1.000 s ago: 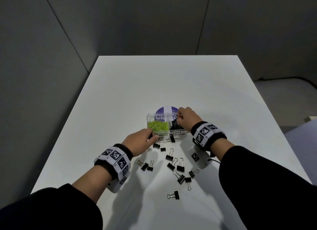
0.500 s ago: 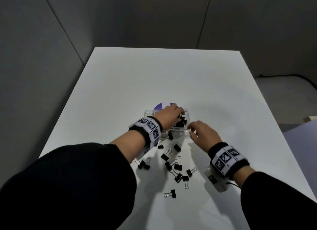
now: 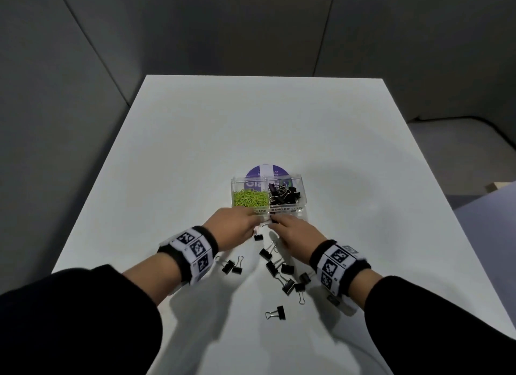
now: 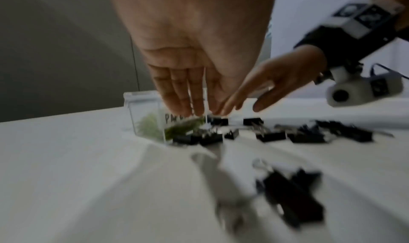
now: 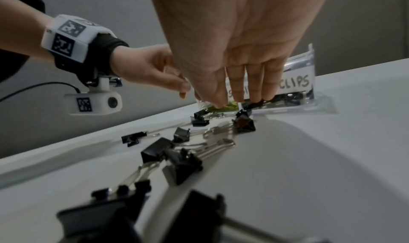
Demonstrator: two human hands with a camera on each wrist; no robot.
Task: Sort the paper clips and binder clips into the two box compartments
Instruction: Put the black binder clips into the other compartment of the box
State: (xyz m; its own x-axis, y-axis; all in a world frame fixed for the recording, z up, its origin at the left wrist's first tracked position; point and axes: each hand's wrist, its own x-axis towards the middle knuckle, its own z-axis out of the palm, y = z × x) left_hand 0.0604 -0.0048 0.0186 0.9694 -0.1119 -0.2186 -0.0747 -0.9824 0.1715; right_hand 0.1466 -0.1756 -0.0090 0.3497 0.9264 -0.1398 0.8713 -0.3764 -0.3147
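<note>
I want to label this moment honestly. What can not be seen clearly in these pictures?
- Head view: the left hand and right hand cover what their fingertips touch before the box.
- Left wrist view: near binder clips are blurred.
- Right wrist view: fingers hide part of the label.

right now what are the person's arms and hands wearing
Both hands, the left hand and right hand, are bare. Black long sleeves cover both forearms. Each wrist carries a black band wrapped with white blocks printed with black square-pattern markers. A small white camera pod hangs under the left wrist, with a thin black cable.
</note>
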